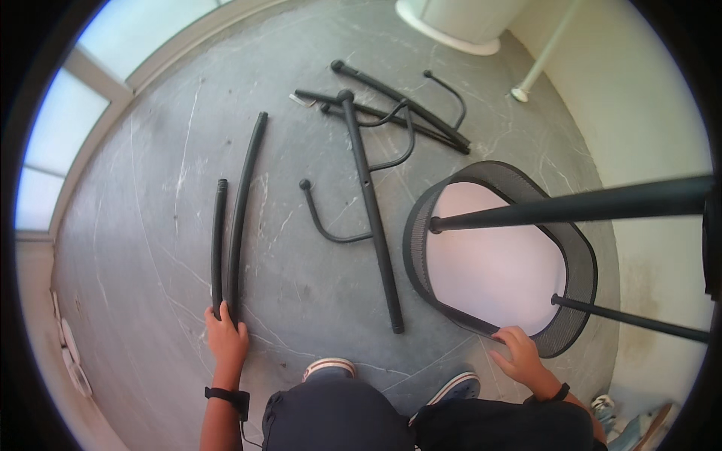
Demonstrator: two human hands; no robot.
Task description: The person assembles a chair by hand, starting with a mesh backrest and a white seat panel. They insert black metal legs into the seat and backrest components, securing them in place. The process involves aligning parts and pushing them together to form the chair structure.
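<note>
My left hand [226, 340] is closed around the lower ends of two black tubes on the grey floor, a shorter tube [219, 248] and a longer, slightly curved tube [246, 210]. Those ends are partly hidden by my fingers. On the other side, my right hand [522, 361] has its fingers apart at the near rim of a black mesh basket [579, 301] with a pale base [489, 263]; its fingertips seem to touch the rim. Two black poles, a thick pole [571, 207] and a thinner pole [632, 317], run from the basket to the right.
Between my hands lies a black pole with curved hooks [368, 195]. More hooked black poles [406, 98] lie farther off. A white pedestal [459, 26] and a pale pipe [545, 56] stand at the back. My shoes [331, 367] are close below, and other shoes [639, 428] sit at the lower right.
</note>
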